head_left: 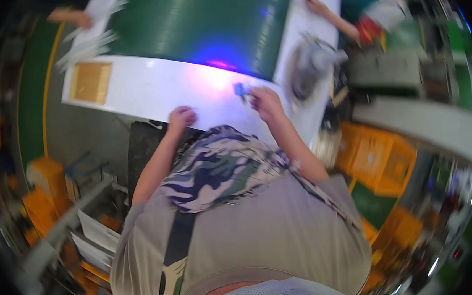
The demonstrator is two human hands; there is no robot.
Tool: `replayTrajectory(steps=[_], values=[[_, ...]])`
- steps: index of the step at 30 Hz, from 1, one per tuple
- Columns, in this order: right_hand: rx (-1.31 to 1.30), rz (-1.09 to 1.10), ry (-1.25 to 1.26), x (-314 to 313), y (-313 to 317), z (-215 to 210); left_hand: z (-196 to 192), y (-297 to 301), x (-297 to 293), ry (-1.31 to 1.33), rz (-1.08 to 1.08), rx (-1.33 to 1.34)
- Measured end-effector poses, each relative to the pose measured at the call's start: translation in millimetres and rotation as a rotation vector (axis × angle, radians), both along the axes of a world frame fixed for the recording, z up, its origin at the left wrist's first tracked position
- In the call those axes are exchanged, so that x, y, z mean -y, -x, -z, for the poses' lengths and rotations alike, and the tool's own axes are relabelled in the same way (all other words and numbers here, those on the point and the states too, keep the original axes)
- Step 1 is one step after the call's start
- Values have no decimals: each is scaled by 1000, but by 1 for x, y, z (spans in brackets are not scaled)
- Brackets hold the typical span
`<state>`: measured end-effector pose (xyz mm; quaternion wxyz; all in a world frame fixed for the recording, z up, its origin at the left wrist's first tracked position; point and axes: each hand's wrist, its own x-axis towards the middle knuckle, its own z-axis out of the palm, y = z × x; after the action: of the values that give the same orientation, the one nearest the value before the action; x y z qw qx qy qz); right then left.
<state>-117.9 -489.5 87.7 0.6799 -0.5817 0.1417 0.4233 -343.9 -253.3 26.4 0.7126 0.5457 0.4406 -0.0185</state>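
My right hand is over the white tabletop, its fingers closed on a small blue piece. Motion smears that piece, so its exact kind does not show. My left hand is at the near edge of the tabletop with its fingers curled in. Whatever it may hold is hidden. Just beyond both hands runs a wide green conveyor belt, and a blue and pink glow falls on its near end and the tabletop.
A yellow-brown shallow tray lies at the table's left end, near a pile of white strips. A grey machine part stands right of the belt. Co-workers' hands show on both sides. Orange crates stand at right and lower left.
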Motion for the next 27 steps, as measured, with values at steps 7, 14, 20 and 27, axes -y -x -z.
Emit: replayTrajectory(steps=[7, 14, 20, 27], values=[[120, 236, -26, 78, -5, -38, 27, 6, -4, 41, -177, 91], [231, 707, 178, 206, -66, 11, 27, -3, -5, 69, -146, 62], [215, 737, 274, 209, -102, 44, 18, 1, 18, -92, -170, 13], [332, 696, 487, 212, -94, 109, 0, 20, 46, -176, -225, -24]])
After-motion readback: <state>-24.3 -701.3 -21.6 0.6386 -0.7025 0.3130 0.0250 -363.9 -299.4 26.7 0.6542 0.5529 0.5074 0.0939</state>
